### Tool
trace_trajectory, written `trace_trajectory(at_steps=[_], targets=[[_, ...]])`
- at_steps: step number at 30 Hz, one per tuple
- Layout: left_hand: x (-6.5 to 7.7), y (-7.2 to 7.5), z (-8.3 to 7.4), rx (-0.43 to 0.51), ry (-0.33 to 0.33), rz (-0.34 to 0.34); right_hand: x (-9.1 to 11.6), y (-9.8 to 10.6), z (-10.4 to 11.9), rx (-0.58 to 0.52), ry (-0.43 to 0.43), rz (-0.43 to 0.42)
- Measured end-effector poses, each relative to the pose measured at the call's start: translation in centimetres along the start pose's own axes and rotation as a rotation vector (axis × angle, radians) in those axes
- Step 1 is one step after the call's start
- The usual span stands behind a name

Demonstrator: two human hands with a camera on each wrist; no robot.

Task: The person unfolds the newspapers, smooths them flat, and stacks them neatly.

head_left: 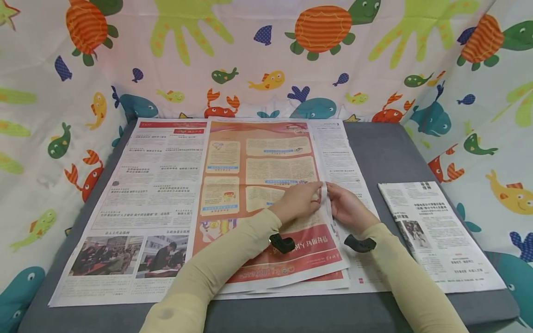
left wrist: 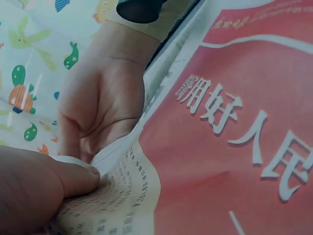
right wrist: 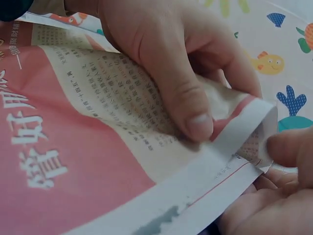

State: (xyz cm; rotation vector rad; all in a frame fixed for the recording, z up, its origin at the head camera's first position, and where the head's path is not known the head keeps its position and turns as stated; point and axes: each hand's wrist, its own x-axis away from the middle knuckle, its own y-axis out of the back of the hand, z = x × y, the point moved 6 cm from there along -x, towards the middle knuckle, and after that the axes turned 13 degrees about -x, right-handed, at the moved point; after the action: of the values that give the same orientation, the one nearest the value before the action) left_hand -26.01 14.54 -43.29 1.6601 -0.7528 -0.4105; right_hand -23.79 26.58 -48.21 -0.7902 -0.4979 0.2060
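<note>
An orange and red newspaper sheet [head_left: 276, 171] lies over wider newspaper pages, its right edge lifted between both hands. My left hand [head_left: 297, 201] pinches that edge; in the right wrist view its thumb [right wrist: 198, 122] presses on the printed side near the white margin. On the other side of the edge, my right hand [head_left: 350, 208] pinches the margin where the paper bends up, with its thumb [right wrist: 288, 147] close to the corner of the bend. The right palm [left wrist: 105, 98] faces the sheet in the left wrist view, its fingertips hidden behind the paper.
Black-and-white newspaper pages [head_left: 158, 194] with photos cover the left of the grey table [head_left: 379, 148]. A folded newspaper [head_left: 445, 240] lies at the right. A curtain [head_left: 250, 55] printed with sea animals surrounds the table's back and sides.
</note>
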Motion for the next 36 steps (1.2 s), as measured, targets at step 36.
trace_trajectory(at_steps=[36], targets=[[19.1, 22.9, 16.8, 1.236, 0.089, -0.918, 6.8, -0.2, 11.5, 0.464, 0.134, -0.206]])
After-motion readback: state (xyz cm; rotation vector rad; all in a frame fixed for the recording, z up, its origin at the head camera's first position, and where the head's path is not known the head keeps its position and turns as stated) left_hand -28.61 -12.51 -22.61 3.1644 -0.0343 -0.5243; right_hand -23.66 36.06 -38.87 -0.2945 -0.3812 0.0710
